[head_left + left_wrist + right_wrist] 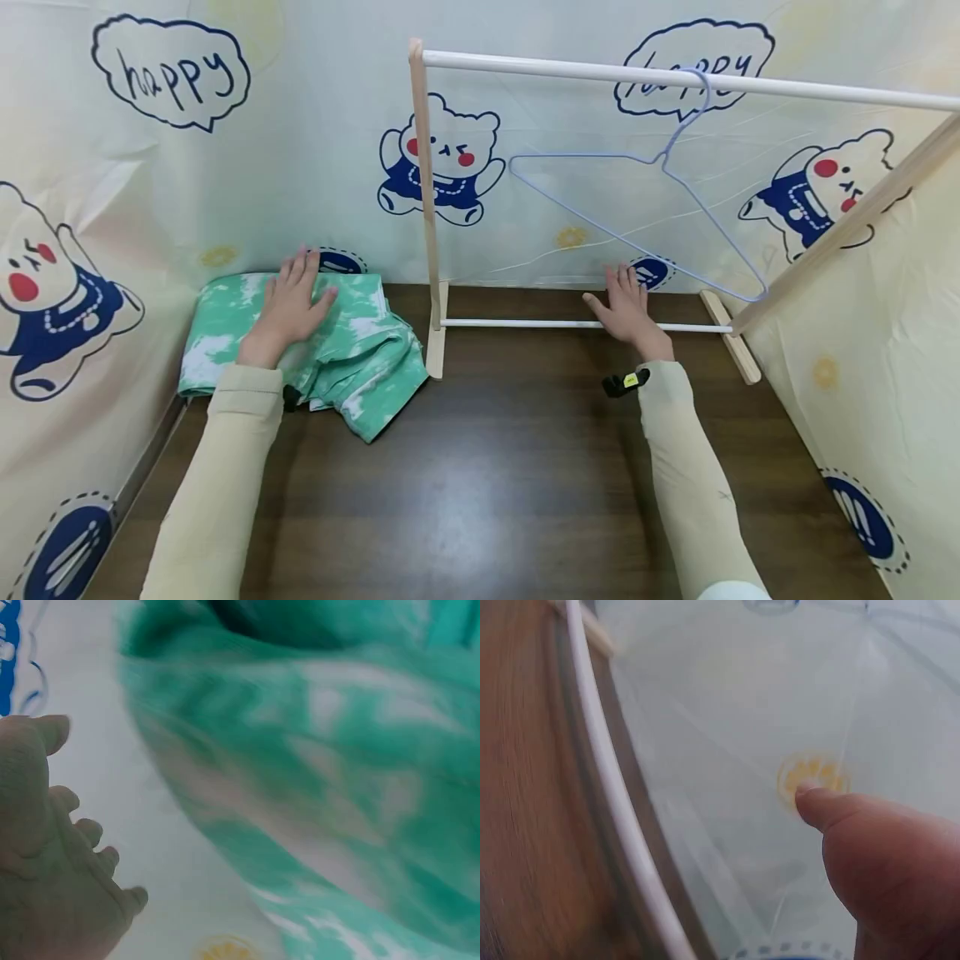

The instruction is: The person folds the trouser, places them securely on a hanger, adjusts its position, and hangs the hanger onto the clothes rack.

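At the left, a folded green-and-white cloth (360, 333) lies in a loose pile on the table. Over it my left hand (291, 304) is spread with straight fingers and grips nothing; in the left wrist view the cloth (315, 772) fills the right side beside the hand (60, 855). My right hand (628, 308) is also spread, over the lower white bar (517, 323) of a clothes rack, and holds nothing. Only its thumb side shows in the right wrist view, near the bar (615, 787). A light blue hanger (585, 156) hangs above from the rack's top rail (540, 64).
Wooden side posts (423, 167) and feet (731, 337) support the rack on the dark brown table (450, 492). Behind and at both sides stands a pale sheet (315, 150) printed with bears and lettering. A black band (625, 383) is at my right wrist.
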Demonstrator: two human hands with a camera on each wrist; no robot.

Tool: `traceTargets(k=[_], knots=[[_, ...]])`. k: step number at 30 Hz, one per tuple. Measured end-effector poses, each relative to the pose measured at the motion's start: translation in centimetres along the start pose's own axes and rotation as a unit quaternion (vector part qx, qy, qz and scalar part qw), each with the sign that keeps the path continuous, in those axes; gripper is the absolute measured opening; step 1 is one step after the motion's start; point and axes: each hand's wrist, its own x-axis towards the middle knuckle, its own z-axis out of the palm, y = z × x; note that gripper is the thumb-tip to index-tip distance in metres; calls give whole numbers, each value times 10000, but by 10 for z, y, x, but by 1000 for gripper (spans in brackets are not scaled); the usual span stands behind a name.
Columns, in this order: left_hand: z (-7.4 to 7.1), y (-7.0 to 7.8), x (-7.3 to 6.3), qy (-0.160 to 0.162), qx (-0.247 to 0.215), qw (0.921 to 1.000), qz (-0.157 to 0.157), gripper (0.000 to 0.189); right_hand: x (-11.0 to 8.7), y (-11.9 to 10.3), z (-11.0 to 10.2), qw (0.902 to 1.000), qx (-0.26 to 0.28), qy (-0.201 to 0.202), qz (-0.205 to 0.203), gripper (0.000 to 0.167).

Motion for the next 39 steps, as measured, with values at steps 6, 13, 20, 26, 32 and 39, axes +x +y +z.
traceTargets(k=[6, 13, 20, 26, 32, 39], knots=[[-9, 31, -13, 595, -489, 9939, 784, 54, -6, -46, 1, 9910, 727, -604, -953, 57], [-3, 71, -37, 495, -775, 9849, 1467, 21, -16, -112, 32, 9604, 1593, -1399, -1809, 39], [19, 88, -62, -201, -379, 9899, 1351, 17, -17, -164, 85, 9319, 2170, -1781, -2295, 36], [41, 89, -82, -651, 479, 9941, 719, 38, -16, -196, 129, 9304, 2224, -2028, -2091, 58], [65, 83, -92, -494, 443, 9948, 777, 56, -16, -216, 152, 9416, 1871, -1998, -1964, 70], [66, 79, -95, -244, 235, 9927, 1160, 35, -5, -223, 164, 9577, 1977, -1346, -1598, 63]])
